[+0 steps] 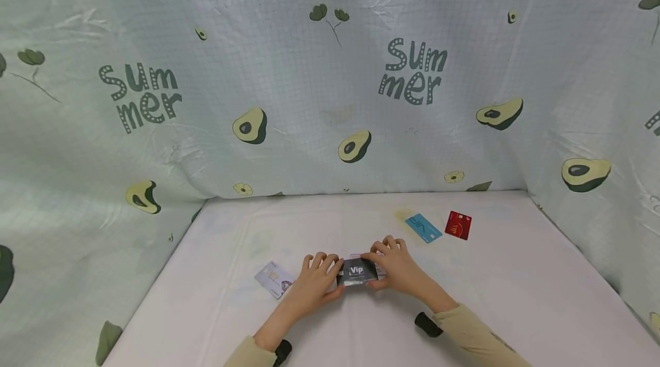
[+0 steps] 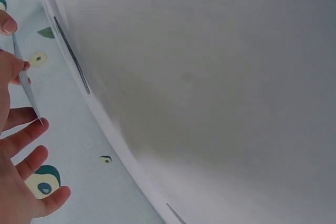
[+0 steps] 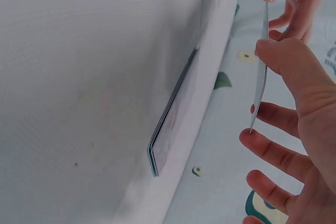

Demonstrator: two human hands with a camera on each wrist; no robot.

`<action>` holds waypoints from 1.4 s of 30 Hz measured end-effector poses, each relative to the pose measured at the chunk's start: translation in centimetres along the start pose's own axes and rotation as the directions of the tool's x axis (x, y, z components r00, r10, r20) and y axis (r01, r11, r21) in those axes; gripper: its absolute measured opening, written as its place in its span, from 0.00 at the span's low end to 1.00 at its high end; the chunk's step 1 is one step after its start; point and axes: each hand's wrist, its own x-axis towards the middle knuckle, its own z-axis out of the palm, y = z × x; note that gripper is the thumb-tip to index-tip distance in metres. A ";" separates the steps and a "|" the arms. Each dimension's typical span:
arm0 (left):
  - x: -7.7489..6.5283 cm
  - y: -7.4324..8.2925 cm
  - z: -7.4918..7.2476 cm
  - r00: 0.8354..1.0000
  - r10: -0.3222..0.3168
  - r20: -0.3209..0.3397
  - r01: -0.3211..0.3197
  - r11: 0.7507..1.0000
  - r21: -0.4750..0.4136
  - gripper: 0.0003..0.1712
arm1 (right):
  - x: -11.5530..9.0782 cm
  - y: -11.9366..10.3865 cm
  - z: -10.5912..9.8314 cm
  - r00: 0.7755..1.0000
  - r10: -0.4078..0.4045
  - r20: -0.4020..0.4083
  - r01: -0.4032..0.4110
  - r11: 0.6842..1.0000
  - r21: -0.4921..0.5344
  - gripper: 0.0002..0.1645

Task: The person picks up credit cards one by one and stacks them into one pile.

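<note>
Dk-grey rectangular plastic-looking "Vip" card (image 1: pixel 357 272) is just above white cloth-covered table (image 1: pixel 371 335), opp. ends pinched by L hand (image 1: pixel 313 288) & R hand (image 1: pixel 399 269); prob. light, thin, slick, stiff w/ slight flex; best held by edges.

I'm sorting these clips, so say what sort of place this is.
Likely a makeshift filming corner: a curtain printed with avocados and "summer" stands behind and beside a white table, with a blue card and red card on it.

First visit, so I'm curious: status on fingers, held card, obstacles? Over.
Left fingers and right fingers pinching dark Vip card, clear of the table. Blue card and red card lie farther back. Nothing visibly in the way.
</note>
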 end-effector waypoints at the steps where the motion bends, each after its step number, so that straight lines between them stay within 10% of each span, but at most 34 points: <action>1: 0.2 0.1 0.0 1.000 -0.002 0.007 0.002 1.000 -0.006 0.28 | -0.1 0.1 0.0 1.000 0.007 -0.003 -0.007 1.000 0.002 0.32; 42: 4.8 -0.3 2.7 0.974 0.079 0.210 -0.074 0.997 -0.029 0.26 | -0.2 2.9 1.0 0.974 0.187 0.129 -0.194 0.980 0.041 0.28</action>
